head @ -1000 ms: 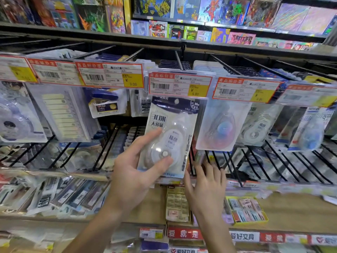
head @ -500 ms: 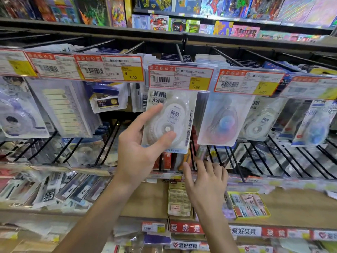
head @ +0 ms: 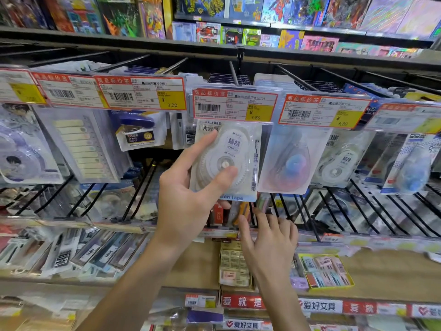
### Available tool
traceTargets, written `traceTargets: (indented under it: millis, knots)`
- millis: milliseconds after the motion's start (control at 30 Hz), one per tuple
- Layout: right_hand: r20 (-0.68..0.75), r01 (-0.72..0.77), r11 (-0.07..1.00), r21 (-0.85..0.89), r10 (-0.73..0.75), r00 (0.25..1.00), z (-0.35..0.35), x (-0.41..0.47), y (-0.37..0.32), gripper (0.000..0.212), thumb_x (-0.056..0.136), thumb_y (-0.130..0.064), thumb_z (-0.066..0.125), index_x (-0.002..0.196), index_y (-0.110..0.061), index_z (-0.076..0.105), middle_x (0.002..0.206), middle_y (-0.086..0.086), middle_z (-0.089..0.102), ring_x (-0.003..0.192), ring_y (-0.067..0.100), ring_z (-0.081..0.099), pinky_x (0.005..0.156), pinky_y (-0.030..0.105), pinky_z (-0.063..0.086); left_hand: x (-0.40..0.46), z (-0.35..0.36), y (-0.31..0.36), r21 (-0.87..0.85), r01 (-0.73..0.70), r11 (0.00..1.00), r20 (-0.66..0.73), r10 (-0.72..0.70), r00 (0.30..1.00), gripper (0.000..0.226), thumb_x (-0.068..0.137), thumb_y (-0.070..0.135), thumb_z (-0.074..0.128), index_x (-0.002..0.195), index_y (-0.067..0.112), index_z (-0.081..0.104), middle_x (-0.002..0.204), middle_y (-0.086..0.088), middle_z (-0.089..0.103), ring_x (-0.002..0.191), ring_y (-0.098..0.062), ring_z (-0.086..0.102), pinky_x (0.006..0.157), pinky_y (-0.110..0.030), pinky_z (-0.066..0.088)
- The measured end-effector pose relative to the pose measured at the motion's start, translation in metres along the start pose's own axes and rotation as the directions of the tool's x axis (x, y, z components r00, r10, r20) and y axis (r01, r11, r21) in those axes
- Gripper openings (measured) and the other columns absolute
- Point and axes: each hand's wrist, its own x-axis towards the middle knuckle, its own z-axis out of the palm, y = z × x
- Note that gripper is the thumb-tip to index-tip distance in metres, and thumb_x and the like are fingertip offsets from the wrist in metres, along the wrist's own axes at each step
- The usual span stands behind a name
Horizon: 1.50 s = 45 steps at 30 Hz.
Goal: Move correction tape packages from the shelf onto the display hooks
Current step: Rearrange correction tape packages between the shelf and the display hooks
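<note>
Correction tape package [head: 229,161], a light, stiff blister card with slick plastic, hangs just below the 5.80 price tag [head: 235,106]; best held by its lower edges, leaving the top hole free. Left hand [head: 188,197] pinches it, thumb across the dome, fingers behind. Right hand [head: 269,237], well below the tag, reaches flat, holding nothing. Since 1 second ago, the package has risen toward the tag.

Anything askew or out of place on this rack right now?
The correction tape package gripped in the left hand tilts slightly under the 5.80 price tag; whether it's hooked can't be told. Packets lower left lie jumbled.
</note>
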Motion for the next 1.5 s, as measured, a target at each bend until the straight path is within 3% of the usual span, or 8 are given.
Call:
traceTargets:
  millis: [267, 633, 800, 900, 1000, 1167, 1333, 1500]
  knots:
    - [0.016, -0.007, 1.0, -0.006, 0.007, 1.0, 0.001, 0.0, 0.0, 0.056, 0.095, -0.058, 0.041, 0.103, -0.014, 0.075, 0.09, 0.007, 0.072, 0.09, 0.032, 0.059, 0.092, 0.047, 0.042, -0.002, 0.004, 0.003, -0.045, 0.061, 0.997, 0.004, -0.06, 0.998, 0.055, 0.084, 0.015, 0.074, 0.136, 0.022, 0.058, 0.134, -0.007, 0.062, 0.075, -0.022, 0.074, 0.045, -0.027, 0.055]
    - [0.037, -0.032, 0.999, 0.017, 0.032, 0.999, 0.0, -0.001, -0.001, 0.057, 0.095, -0.059, 0.037, 0.103, -0.016, 0.074, 0.091, 0.004, 0.071, 0.093, 0.03, 0.057, 0.095, 0.048, 0.041, -0.012, 0.009, 0.009, -0.072, 0.104, 0.992, -0.008, -0.105, 0.994, 0.055, 0.083, 0.018, 0.075, 0.135, 0.023, 0.059, 0.127, -0.001, 0.067, 0.082, -0.024, 0.074, 0.048, -0.029, 0.057]
    - [0.011, -0.025, 1.0, 0.018, 0.025, 1.0, 0.0, -0.001, -0.002, 0.053, 0.093, -0.055, 0.043, 0.109, -0.015, 0.074, 0.092, 0.006, 0.073, 0.094, 0.031, 0.059, 0.095, 0.047, 0.041, 0.0, 0.011, 0.02, -0.083, 0.069, 0.994, -0.003, -0.07, 0.998, 0.051, 0.087, 0.007, 0.071, 0.134, 0.018, 0.057, 0.134, 0.0, 0.062, 0.094, -0.002, 0.071, 0.059, -0.016, 0.056]
    - [0.016, -0.026, 0.999, 0.018, 0.026, 1.0, 0.002, -0.002, -0.001, 0.05, 0.094, -0.055, 0.046, 0.107, -0.015, 0.074, 0.093, 0.006, 0.072, 0.094, 0.032, 0.058, 0.097, 0.049, 0.041, -0.006, 0.009, 0.014, -0.067, 0.086, 0.994, -0.004, -0.086, 0.996, 0.054, 0.086, 0.012, 0.073, 0.137, 0.02, 0.057, 0.134, -0.003, 0.063, 0.097, -0.014, 0.073, 0.057, -0.028, 0.06]
    - [0.081, -0.034, 0.999, -0.005, 0.034, 0.996, 0.004, -0.002, 0.001, 0.046, 0.095, -0.057, 0.05, 0.106, -0.019, 0.072, 0.094, 0.003, 0.07, 0.095, 0.03, 0.056, 0.099, 0.05, 0.04, -0.016, 0.007, 0.007, 0.01, 0.081, 0.997, -0.015, -0.081, 0.997, 0.06, 0.081, 0.025, 0.076, 0.138, 0.022, 0.057, 0.13, 0.003, 0.066, 0.11, -0.018, 0.069, 0.078, -0.047, 0.061]
    - [0.098, -0.043, 0.999, -0.003, 0.044, 0.994, 0.003, -0.002, 0.002, 0.055, 0.097, -0.06, 0.037, 0.108, -0.019, 0.072, 0.097, 0.002, 0.07, 0.098, 0.029, 0.056, 0.1, 0.05, 0.039, -0.018, 0.009, 0.008, 0.021, 0.071, 0.997, -0.02, -0.071, 0.997, 0.057, 0.082, 0.02, 0.077, 0.136, 0.023, 0.058, 0.131, 0.006, 0.065, 0.117, -0.008, 0.064, 0.089, -0.036, 0.059]
    - [0.084, -0.042, 0.999, 0.011, 0.041, 0.996, 0.0, -0.001, 0.0, 0.058, 0.096, -0.059, 0.035, 0.117, -0.019, 0.072, 0.101, 0.004, 0.072, 0.102, 0.031, 0.058, 0.101, 0.05, 0.038, -0.008, 0.007, 0.012, -0.012, 0.02, 1.0, -0.055, -0.021, 0.998, 0.051, 0.086, 0.008, 0.074, 0.132, 0.023, 0.059, 0.132, 0.004, 0.063, 0.107, -0.003, 0.067, 0.062, -0.017, 0.058]
    - [0.079, -0.037, 0.999, -0.013, 0.037, 0.996, 0.0, -0.001, -0.001, 0.058, 0.096, -0.058, 0.036, 0.113, -0.017, 0.073, 0.097, 0.006, 0.072, 0.098, 0.032, 0.058, 0.098, 0.049, 0.04, -0.017, 0.007, 0.01, -0.057, 0.011, 0.998, -0.048, -0.014, 0.999, 0.051, 0.084, 0.0, 0.071, 0.124, 0.027, 0.055, 0.128, 0.011, 0.058, 0.096, 0.015, 0.064, 0.061, -0.003, 0.049]
